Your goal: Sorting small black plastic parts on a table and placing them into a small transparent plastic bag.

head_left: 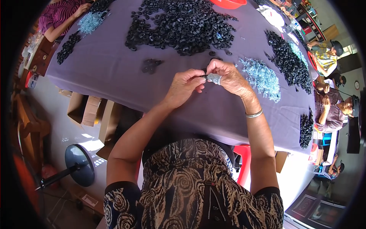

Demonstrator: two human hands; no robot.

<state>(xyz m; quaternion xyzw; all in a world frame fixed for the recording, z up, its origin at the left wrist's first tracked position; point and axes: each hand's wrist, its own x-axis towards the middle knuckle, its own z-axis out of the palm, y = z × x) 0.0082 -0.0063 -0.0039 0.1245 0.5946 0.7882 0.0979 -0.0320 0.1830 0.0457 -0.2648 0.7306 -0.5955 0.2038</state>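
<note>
My left hand (186, 84) and my right hand (231, 78) meet over the cloth-covered table (114, 72). Between their fingertips is a small black part (204, 76), mostly hidden by the fingers. The left thumb and forefinger pinch it from one side, and the right fingers close on it from the other. A silvery-grey wrap (214, 78) covers one right finger. Just right of my right hand lies a heap of small pale-blue, clear pieces (263, 78). Beyond both hands spreads a large pile of small black ring-like parts (183, 26). A few dark pieces (151, 65) lie to the left.
A red basin (230, 3) stands at the far edge. More black parts (288, 61) are heaped at the right, with a smaller batch (306, 129) near the right edge. Other people sit around the table. Cardboard boxes (91, 110) and a round-based black stand (79, 165) are on the floor at left.
</note>
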